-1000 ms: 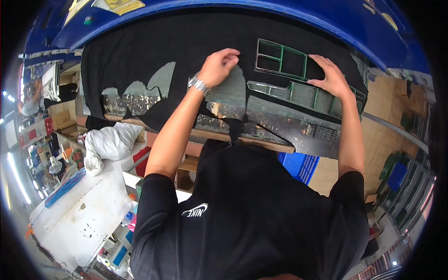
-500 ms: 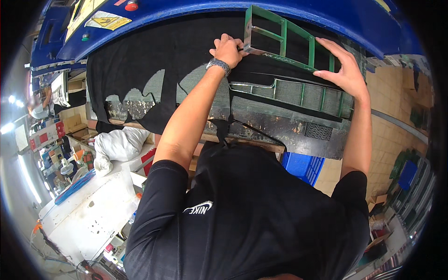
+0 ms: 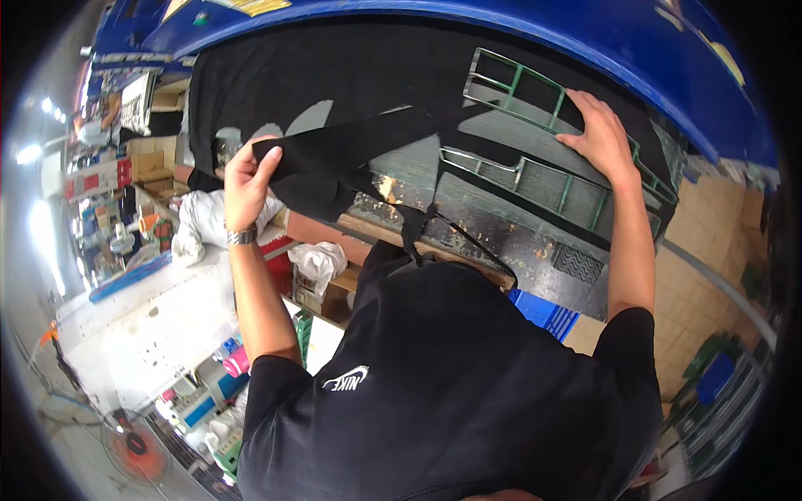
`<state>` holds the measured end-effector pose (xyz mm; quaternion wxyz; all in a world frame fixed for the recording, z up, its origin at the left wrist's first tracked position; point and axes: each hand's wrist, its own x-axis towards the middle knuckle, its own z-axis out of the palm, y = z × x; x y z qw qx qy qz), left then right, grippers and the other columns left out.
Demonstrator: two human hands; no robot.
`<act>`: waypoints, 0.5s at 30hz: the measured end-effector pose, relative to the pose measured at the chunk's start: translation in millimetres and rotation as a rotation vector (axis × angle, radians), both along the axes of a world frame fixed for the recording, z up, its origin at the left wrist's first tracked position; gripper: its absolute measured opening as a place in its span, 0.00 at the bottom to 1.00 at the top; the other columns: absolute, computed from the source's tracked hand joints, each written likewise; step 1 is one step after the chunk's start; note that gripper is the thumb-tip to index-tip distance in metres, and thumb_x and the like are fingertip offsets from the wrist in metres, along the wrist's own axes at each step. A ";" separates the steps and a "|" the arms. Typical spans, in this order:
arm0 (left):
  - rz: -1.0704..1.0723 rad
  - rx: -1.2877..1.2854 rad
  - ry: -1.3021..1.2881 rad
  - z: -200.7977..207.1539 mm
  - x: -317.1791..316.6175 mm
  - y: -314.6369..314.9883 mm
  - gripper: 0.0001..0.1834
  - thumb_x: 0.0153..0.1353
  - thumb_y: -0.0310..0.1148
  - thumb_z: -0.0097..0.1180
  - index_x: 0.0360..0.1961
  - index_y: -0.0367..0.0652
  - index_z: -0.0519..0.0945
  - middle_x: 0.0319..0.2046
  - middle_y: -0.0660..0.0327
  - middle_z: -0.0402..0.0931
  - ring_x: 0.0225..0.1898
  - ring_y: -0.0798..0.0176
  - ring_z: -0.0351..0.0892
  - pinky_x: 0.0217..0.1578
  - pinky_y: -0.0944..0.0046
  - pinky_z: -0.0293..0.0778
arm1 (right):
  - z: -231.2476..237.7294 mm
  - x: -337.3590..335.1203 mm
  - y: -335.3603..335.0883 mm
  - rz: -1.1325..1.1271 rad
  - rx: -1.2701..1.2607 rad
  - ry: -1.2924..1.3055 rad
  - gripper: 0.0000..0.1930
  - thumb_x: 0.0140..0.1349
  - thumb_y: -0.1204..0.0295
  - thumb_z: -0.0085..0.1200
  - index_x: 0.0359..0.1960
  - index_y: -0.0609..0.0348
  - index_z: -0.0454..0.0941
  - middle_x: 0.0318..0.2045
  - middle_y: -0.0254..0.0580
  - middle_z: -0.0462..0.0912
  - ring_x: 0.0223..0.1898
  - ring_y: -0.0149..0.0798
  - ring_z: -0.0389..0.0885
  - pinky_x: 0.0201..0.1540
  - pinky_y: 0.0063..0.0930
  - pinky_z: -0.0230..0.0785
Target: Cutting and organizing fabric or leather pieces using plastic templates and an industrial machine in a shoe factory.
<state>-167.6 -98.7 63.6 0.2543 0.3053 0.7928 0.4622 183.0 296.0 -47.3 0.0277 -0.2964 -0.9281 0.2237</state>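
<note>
My left hand (image 3: 251, 184) pinches the corner of a black fabric piece (image 3: 355, 140) between thumb and fingers. The piece stretches from there toward the upper die, raised at my end. My right hand (image 3: 601, 138) spans a green metal cutting die (image 3: 555, 104), thumb at its near wall and fingers over its far side. That die is a long frame with crossbars, lying on the dark cloth. Closer to me lies a second, similar cutting die (image 3: 564, 196). Black fabric (image 3: 401, 63) covers much of the worn cutting board (image 3: 484, 225), with grey-green board showing through cut gaps.
A blue machine beam (image 3: 384, 15) curves along the far side. At the left are a white table (image 3: 159, 334), a white bag (image 3: 209, 221) and an orange fan (image 3: 138, 451). A blue crate (image 3: 543, 316) sits below the board's front edge. Another person (image 3: 104, 121) is far left.
My left hand has moved left and toward me, drawing out the black fabric piece. The upper die, tilted up before, now lies lower, with my right hand still at it. The view has shifted.
</note>
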 end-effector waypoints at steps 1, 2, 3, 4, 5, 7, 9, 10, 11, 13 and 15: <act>0.010 -0.017 0.037 14.6 0.8 -12.6 0.11 0.69 0.27 0.60 0.50 0.35 0.81 0.36 0.71 0.78 0.38 0.79 0.73 0.41 0.77 0.69 | -1.1 -4.3 -1.2 0.031 0.002 0.008 0.40 0.46 0.70 0.72 0.65 0.60 0.71 0.63 0.51 0.75 0.64 0.54 0.72 0.67 0.41 0.65; 0.001 -0.032 0.086 29.6 3.0 -21.8 0.11 0.69 0.28 0.60 0.48 0.34 0.82 0.35 0.71 0.79 0.36 0.79 0.72 0.39 0.77 0.69 | -1.9 -6.7 -0.8 -0.009 -0.022 0.001 0.40 0.46 0.70 0.72 0.65 0.60 0.71 0.63 0.51 0.75 0.65 0.54 0.71 0.67 0.42 0.64; 0.001 -0.022 0.128 41.8 8.2 -27.0 0.10 0.69 0.28 0.60 0.48 0.34 0.83 0.34 0.72 0.79 0.34 0.79 0.71 0.37 0.77 0.69 | -1.2 -11.0 -2.4 -0.049 -0.048 -0.006 0.41 0.45 0.71 0.72 0.65 0.60 0.70 0.63 0.51 0.74 0.65 0.53 0.71 0.68 0.42 0.64; 0.009 -0.063 0.134 55.6 11.5 -33.7 0.10 0.69 0.27 0.60 0.48 0.34 0.82 0.35 0.71 0.79 0.35 0.79 0.73 0.37 0.77 0.70 | 3.2 -16.8 -7.1 -0.072 -0.022 -0.073 0.42 0.46 0.72 0.72 0.66 0.59 0.69 0.65 0.52 0.73 0.67 0.55 0.69 0.69 0.43 0.62; 0.009 -0.104 0.139 69.0 15.9 -37.9 0.10 0.69 0.27 0.60 0.48 0.34 0.82 0.36 0.70 0.80 0.35 0.78 0.74 0.37 0.76 0.71 | 7.5 -26.1 -16.3 -0.050 -0.015 -0.067 0.42 0.46 0.72 0.72 0.66 0.59 0.69 0.65 0.52 0.73 0.67 0.55 0.69 0.69 0.43 0.62; -0.052 -0.006 0.196 83.5 32.9 -30.9 0.09 0.67 0.24 0.59 0.47 0.34 0.83 0.37 0.64 0.85 0.37 0.75 0.80 0.39 0.73 0.76 | 16.3 -57.7 -45.6 0.143 0.180 0.123 0.42 0.46 0.64 0.74 0.66 0.56 0.69 0.66 0.52 0.71 0.66 0.55 0.69 0.68 0.46 0.64; -0.169 -0.063 0.294 96.6 42.8 -25.5 0.08 0.64 0.22 0.60 0.45 0.35 0.84 0.34 0.61 0.85 0.35 0.73 0.82 0.38 0.72 0.76 | 57.1 -104.8 -100.5 0.357 -0.049 0.354 0.44 0.47 0.61 0.74 0.67 0.56 0.69 0.67 0.54 0.69 0.68 0.56 0.67 0.70 0.46 0.62; -0.206 -0.075 0.292 100.8 43.8 -24.8 0.09 0.63 0.21 0.61 0.44 0.35 0.84 0.34 0.59 0.85 0.34 0.71 0.83 0.38 0.72 0.76 | 73.5 -130.0 -127.5 0.485 -0.164 0.464 0.42 0.47 0.60 0.74 0.65 0.57 0.70 0.66 0.54 0.71 0.67 0.56 0.68 0.69 0.45 0.63; -0.241 -0.085 0.292 102.0 45.0 -25.8 0.09 0.61 0.20 0.61 0.43 0.36 0.85 0.33 0.58 0.86 0.33 0.69 0.84 0.37 0.71 0.76 | 86.4 -153.0 -149.6 0.614 -0.280 0.571 0.41 0.47 0.59 0.74 0.64 0.58 0.72 0.64 0.54 0.73 0.66 0.56 0.69 0.69 0.44 0.63; -0.265 0.075 0.395 94.1 41.5 -32.4 0.10 0.57 0.19 0.62 0.41 0.37 0.85 0.33 0.56 0.86 0.31 0.63 0.86 0.33 0.69 0.76 | 97.1 -193.1 -177.1 0.841 -0.498 0.567 0.34 0.49 0.59 0.74 0.56 0.62 0.77 0.53 0.54 0.82 0.57 0.53 0.80 0.60 0.39 0.72; -0.216 0.072 0.397 98.9 35.4 -55.4 0.10 0.57 0.18 0.62 0.41 0.38 0.86 0.33 0.55 0.86 0.30 0.64 0.86 0.32 0.70 0.76 | 112.4 -214.5 -186.3 0.905 -0.648 0.255 0.16 0.53 0.67 0.73 0.29 0.64 0.79 0.19 0.43 0.75 0.21 0.35 0.71 0.27 0.30 0.63</act>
